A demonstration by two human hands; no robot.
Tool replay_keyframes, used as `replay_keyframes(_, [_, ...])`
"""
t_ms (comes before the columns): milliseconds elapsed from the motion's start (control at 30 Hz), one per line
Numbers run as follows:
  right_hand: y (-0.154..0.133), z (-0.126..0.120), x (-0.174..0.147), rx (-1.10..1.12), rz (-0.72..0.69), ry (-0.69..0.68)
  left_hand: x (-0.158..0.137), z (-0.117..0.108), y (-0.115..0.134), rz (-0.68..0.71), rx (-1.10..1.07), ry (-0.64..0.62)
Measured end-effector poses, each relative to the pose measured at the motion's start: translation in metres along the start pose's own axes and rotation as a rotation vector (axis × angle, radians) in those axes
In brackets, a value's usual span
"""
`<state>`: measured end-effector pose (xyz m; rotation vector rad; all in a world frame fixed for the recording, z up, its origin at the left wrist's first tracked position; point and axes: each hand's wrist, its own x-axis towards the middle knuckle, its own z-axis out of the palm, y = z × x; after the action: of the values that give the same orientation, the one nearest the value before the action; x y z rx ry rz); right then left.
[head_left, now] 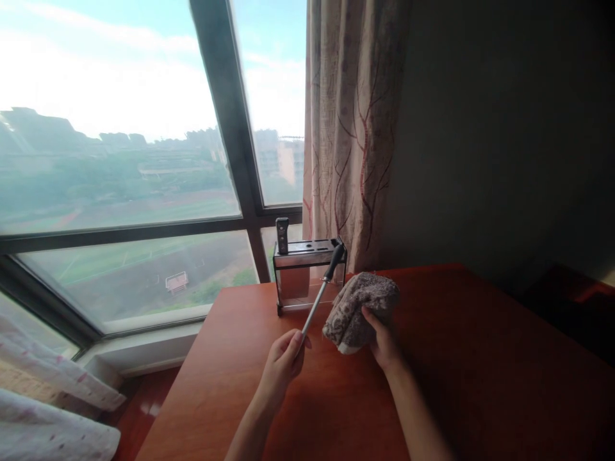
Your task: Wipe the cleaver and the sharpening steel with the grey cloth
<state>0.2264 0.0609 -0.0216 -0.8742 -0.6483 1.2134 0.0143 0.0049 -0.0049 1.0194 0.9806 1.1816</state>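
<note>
A honing steel (316, 307) with a black handle slants up and away from my left hand (287, 355), which is closed round the lower end of its metal rod. The handle end points toward the knife block behind it. My right hand (382, 336) grips a folded grey-brown patterned towel (361, 307), thumb on top and the other fingers hidden by the cloth. Towel and steel are held over the table, side by side. Behind them stands a clear-sided knife block (307, 259) with a dark-handled knife (282, 235) upright in its left end.
The reddish-brown wooden table (230, 365) spreads beneath both hands. Beyond its far left edge are large windows with a dark frame (247, 224). A patterned curtain (353, 128) hangs behind the knife block, and white dotted cloth (52, 416) shows at the lower left.
</note>
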Motion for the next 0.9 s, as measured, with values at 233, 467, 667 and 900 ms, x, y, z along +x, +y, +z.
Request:
replay_keyframes(233, [0.003, 0.002, -0.014, 0.243, 0.134, -0.120, -0.004, 0.006, -0.003, 0.076, 0.287, -0.113])
replay_keyframes(467, [0.002, 0.009, -0.007, -0.306, -0.179, 0.158, -0.009, 0.015, -0.001, 0.183, 0.555, -0.165])
replay_keyframes(667, [0.000, -0.004, -0.003, -0.453, -0.317, 0.176, -0.007, 0.013, -0.007, 0.013, 0.301, -0.188])
replay_keyframes(900, [0.002, 0.005, -0.007, -0.279, -0.173, 0.127, -0.008, 0.015, 0.000, 0.123, 0.534, -0.176])
